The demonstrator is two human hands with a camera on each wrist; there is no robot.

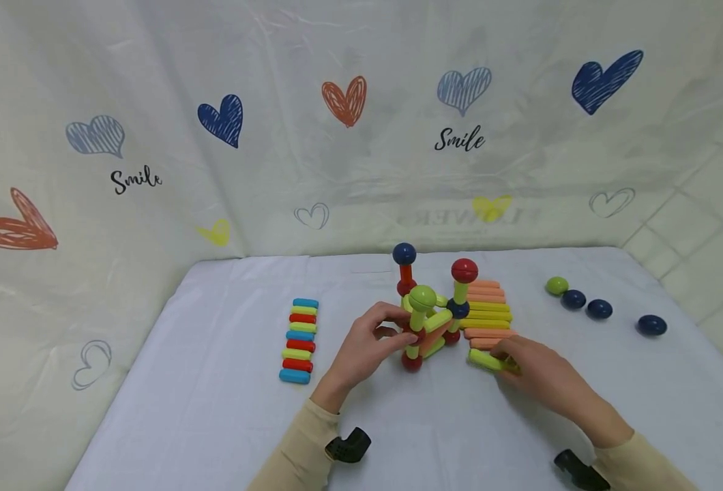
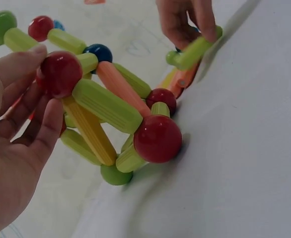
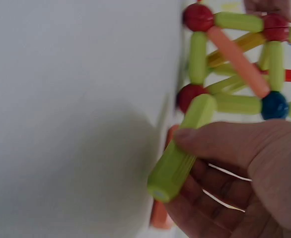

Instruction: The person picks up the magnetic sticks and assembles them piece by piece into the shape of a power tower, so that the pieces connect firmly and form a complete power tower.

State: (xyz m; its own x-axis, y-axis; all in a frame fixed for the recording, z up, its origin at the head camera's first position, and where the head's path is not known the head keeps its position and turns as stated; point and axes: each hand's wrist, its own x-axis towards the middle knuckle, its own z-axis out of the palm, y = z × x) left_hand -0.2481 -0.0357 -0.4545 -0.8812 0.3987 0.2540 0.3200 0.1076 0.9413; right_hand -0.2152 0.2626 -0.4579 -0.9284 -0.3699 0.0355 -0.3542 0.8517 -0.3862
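While pinching the frame (image 1: 438, 320) by a red ball (image 2: 60, 74) with the left hand (image 1: 367, 346) from eight o'clock, holds a green rod (image 1: 484, 359) in the right hand (image 1: 546, 376) at the frame's four o'clock. Has the frame upright on the cloth (image 1: 214, 409), long rods (image 1: 488, 316) just beside it at three, balls (image 1: 599, 309) well beyond, and short rods (image 1: 301, 335) at nine.

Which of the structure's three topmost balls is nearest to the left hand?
The green top ball, beside the left hand; the blue one and red one stand farther away.
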